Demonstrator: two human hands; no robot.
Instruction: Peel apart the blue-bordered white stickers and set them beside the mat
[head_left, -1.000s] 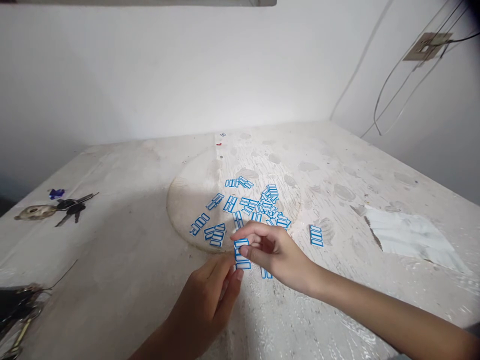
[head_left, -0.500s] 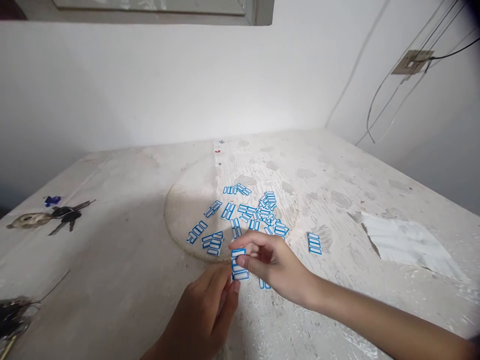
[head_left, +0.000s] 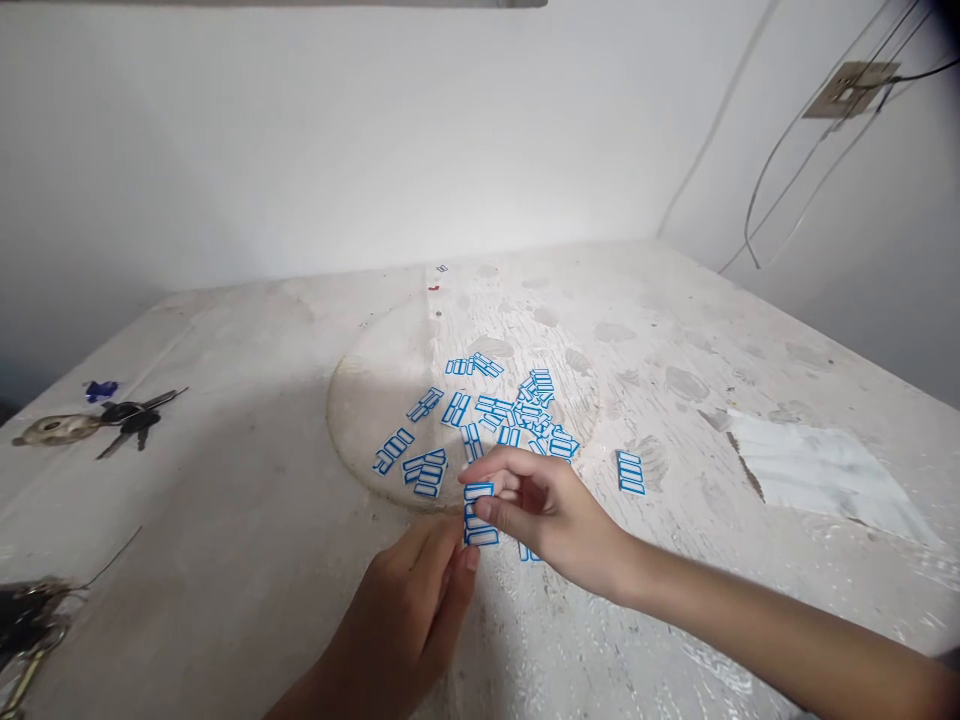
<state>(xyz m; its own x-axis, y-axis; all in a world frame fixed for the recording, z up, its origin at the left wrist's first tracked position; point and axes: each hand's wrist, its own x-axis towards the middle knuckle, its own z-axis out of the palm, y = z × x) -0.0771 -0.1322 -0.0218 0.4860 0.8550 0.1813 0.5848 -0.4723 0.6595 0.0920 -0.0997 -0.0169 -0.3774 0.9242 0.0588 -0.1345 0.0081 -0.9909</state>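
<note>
Left hand (head_left: 409, 605) and right hand (head_left: 555, 515) both grasped one blue-edged piece (head_left: 484, 533), the left at its lower end, the right higher up, near similar loose pieces (head_left: 455, 409) on the table (head_left: 255, 400). It appeared light, thin, fairly stiff, perhaps slippery and easily cracked; opposite edges seemed the surest hold.

Glossy table covering (head_left: 615, 640), blue-edged piece (head_left: 482, 535) perhaps plastic.

I have a whitish worktop (head_left: 247, 400) on camera, strewn with blue-edged pieces (head_left: 455, 408), one apart near a torn white sheet (head_left: 817, 475) at right; keys (head_left: 135, 415) and an indigo scrap (head_left: 100, 390) lie at far left.
</note>
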